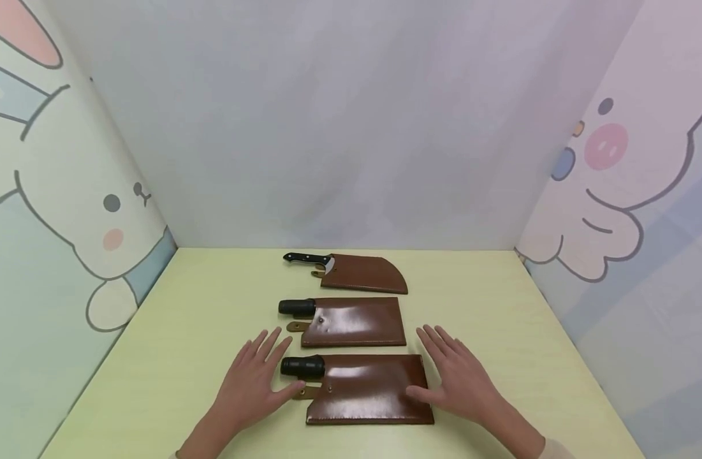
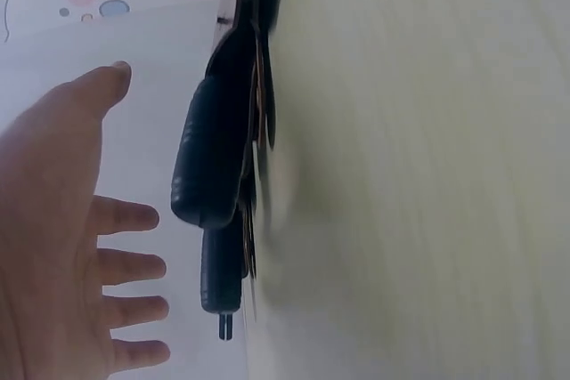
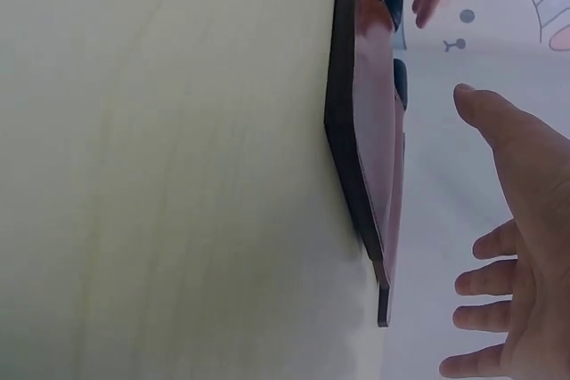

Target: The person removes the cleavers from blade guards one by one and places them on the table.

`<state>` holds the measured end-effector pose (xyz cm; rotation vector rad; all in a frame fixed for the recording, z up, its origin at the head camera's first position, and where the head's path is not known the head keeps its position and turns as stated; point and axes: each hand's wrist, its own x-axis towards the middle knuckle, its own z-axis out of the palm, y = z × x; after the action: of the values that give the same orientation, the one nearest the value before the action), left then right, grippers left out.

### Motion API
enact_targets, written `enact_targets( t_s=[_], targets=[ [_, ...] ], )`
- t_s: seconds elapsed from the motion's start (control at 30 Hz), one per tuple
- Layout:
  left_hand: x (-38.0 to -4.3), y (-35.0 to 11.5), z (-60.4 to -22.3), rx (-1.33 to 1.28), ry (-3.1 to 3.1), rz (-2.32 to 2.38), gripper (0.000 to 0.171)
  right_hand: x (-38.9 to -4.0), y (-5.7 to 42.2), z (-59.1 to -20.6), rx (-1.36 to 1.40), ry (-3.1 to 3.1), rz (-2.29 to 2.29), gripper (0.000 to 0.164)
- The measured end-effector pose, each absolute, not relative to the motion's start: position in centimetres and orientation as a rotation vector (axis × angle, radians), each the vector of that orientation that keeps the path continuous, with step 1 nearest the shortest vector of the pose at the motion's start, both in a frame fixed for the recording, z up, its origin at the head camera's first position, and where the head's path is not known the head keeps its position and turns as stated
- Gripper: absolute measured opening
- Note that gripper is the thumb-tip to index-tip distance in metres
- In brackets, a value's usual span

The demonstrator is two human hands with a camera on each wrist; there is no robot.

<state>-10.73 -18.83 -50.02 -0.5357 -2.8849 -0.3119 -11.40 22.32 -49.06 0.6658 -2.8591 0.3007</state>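
Observation:
Three knives in brown leather sheaths lie in a column on the table, handles to the left. The nearest is a broad rectangular sheath (image 1: pixel 370 398) with a black handle (image 1: pixel 302 366) and a snap strap. Behind it lies a similar sheathed knife (image 1: pixel 356 325). Farthest back, a sheath with a curved end (image 1: pixel 365 274) covers a knife with a riveted black handle (image 1: pixel 307 258). My left hand (image 1: pixel 250 386) is spread beside the nearest handle, holding nothing. Fingers straight, my right hand (image 1: pixel 462 382) hovers by that sheath's right end. Both wrist views show the hands raised apart from the knives.
The pale yellow table (image 1: pixel 213 306) meets a plain light wall (image 1: pixel 339 127) at the back. Side walls carry cartoon animals, a rabbit (image 1: pixel 81 185) on the left and a pink-cheeked figure (image 1: pixel 643 166) on the right.

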Motion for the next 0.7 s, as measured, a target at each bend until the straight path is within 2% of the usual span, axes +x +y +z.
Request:
enact_targets(
  t_s=[0.4,0.7],
  targets=[
    [-11.2,-17.8,-49.5,-0.623,-3.006,-0.637,0.086,-10.4,22.1,-49.9,0.759,-2.898,0.385,0.105],
    [-12.2,-17.9,-49.9,-0.710,-3.013,-0.777,0.080,-10.3,22.3,-50.4,0.802,-2.978,0.434,0.113]
  ],
)
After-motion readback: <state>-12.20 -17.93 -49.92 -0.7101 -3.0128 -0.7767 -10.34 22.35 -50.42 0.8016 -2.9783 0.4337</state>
